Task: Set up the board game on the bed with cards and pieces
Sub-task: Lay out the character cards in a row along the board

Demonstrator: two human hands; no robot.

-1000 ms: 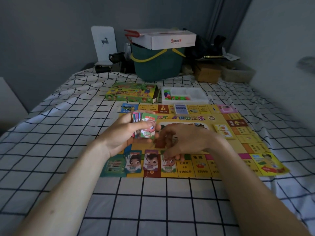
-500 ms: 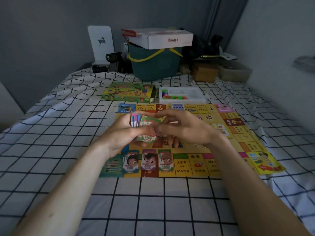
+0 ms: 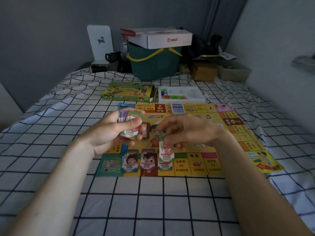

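The left hand (image 3: 111,132) gripped a stack of play-money cards (image 3: 130,124), thumb across the top card marked "1000". The right hand (image 3: 185,132) pinched one "1000" card (image 3: 166,151) in its fingers (image 3: 172,142), hanging just above the "1000" pile (image 3: 165,165) on the game board (image 3: 238,133). Adjacent piles read "100" (image 3: 129,162) and "500" (image 3: 148,161); board squares read "$1600" and "$700".

Dim room, soft blur, wide-angle warp at edges.
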